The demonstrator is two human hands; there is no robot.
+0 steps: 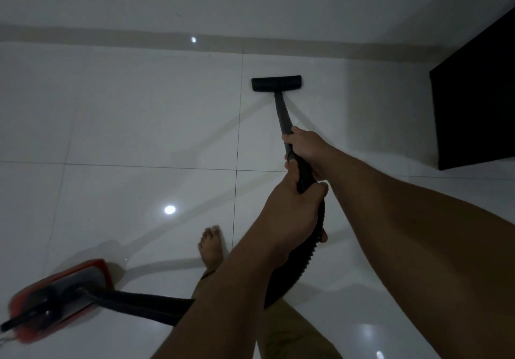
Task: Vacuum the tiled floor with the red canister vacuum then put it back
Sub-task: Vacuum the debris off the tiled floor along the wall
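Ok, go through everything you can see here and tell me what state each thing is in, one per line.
Floor nozzle: flat on the tiled floor, near the wall.
Wand: tilted, gripped by both hands.
Right hand: grips the wand, higher up.
Left hand: grips the hose end, just below.
Hose: curves back to the canister.
Red canister vacuum: on the floor, behind left; blurred.
Dark cabinet: stands at right.

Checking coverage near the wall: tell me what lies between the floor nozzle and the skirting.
Head view: only bare glossy tile separates the floor nozzle from the skirting.
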